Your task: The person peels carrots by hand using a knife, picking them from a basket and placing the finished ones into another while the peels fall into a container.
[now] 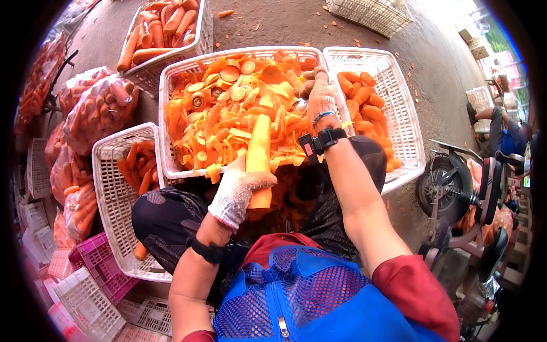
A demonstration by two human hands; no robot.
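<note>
My left hand [242, 185], in a white knit glove with a worn orange-brown thumb area, grips a thick peeled carrot [260, 148] that points up and away from me. Behind it a white basket [228, 52] is heaped with carrot peelings [219, 122] and round cut-off ends. My right hand [321, 96], gloved too, is over that basket's right side with its fingers curled. A small shiny bit shows beneath those fingers, but what they hold is mostly hidden. Peeled carrots [364, 102] fill part of the white basket [401, 114] at the right.
At my left stands a white basket [122, 188] with unpeeled carrots [139, 165]. A crate of carrots [165, 28] is at the far left, near bagged carrots [99, 111]. Purple crates [102, 265] lie lower left. A parked motorbike [450, 188] and another person [507, 134] are at the right.
</note>
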